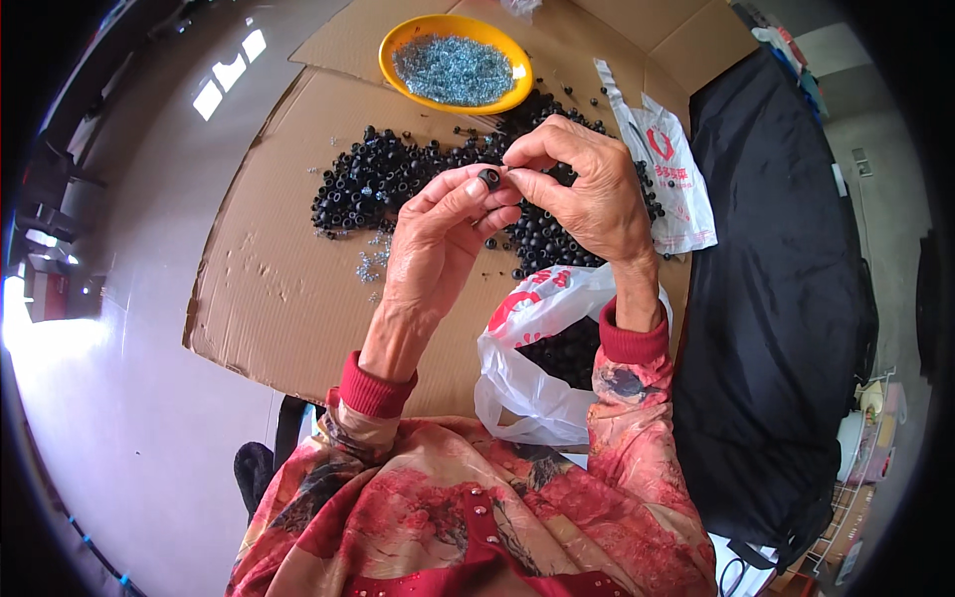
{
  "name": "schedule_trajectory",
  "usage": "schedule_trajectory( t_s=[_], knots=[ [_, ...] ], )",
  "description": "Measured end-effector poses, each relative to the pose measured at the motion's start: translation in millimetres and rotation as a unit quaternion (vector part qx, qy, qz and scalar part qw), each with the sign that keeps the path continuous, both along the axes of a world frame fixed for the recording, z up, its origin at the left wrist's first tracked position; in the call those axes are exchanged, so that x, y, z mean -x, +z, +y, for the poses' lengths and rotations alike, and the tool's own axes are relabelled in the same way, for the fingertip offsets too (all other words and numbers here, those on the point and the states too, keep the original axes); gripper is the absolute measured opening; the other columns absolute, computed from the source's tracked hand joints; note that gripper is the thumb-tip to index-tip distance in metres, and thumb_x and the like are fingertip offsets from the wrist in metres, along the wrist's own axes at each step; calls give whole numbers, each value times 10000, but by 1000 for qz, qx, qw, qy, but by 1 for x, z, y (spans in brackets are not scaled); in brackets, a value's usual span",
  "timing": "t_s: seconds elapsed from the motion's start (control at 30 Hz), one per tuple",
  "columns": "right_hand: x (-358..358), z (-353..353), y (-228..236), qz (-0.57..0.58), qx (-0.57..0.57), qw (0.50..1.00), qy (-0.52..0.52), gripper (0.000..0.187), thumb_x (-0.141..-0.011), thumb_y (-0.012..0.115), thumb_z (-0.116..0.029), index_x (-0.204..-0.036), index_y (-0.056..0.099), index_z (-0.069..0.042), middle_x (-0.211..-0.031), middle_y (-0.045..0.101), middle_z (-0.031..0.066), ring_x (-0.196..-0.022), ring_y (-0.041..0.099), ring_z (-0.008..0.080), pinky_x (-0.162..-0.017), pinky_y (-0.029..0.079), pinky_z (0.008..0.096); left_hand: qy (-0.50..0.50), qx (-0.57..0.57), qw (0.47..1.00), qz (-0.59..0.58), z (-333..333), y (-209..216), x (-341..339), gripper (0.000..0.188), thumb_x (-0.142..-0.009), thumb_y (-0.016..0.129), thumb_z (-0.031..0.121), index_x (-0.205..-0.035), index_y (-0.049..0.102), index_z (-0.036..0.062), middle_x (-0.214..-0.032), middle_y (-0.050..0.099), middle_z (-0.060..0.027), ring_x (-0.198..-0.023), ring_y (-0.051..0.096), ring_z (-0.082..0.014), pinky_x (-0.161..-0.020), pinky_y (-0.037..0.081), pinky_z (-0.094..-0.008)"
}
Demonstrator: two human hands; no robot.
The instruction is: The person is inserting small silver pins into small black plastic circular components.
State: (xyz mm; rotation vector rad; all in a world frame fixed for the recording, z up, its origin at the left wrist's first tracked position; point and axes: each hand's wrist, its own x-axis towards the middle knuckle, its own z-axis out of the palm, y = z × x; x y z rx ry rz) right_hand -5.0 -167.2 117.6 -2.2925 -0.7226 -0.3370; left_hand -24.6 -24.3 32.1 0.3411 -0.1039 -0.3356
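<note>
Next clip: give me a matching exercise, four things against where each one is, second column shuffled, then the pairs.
Things:
1. small black ring
2. yellow bowl
3. white plastic bag
4. pile of black rings

Places:
A. far edge of the cardboard, holding silvery bits
B. pinched between left hand and right hand
C. spread on the cardboard beyond the hands
D. under the right wrist, holding black pieces

Pairs: 1-B, 2-A, 3-D, 4-C

Small black cap (pixel 489 178), seemingly ring-shaped, pinched between fingertips.
</note>
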Motion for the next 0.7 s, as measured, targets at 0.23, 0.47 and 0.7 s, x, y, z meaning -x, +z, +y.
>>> schedule_trajectory(
  t_s=[0.23,0.47,0.7],
  knots=[
    [2,-6,-12,49,-145,988,-30,105,-762,639,-33,-864,635,-6,-746,642,44,-685,607,83,-621,487,217,-21,28,999,-8,4,5,-1,200,-867,549,104,-1029,560,-12,-979,617,-118,-890,603,-182,-792,504,-347],
    [-2,11,-34,159,-424,891,47,130,-775,661,-75,-882,627,-11,-884,648,101,-869,610,160,-808,478,285,-19,50,998,26,0,-1,4,183,-839,591,94,-1004,584,16,-867,620,-59,-800,598,-132,-748,510,-329],
    [1,17,-32,152,-439,882,73,122,-776,659,-85,-869,619,-17,-913,620,100,-947,585,210,-879,443,345,-4,63,998,21,-3,4,1,184,-826,604,76,-998,587,12,-862,626,-53,-787,608,-128,-735,518,-319]
  ],
)
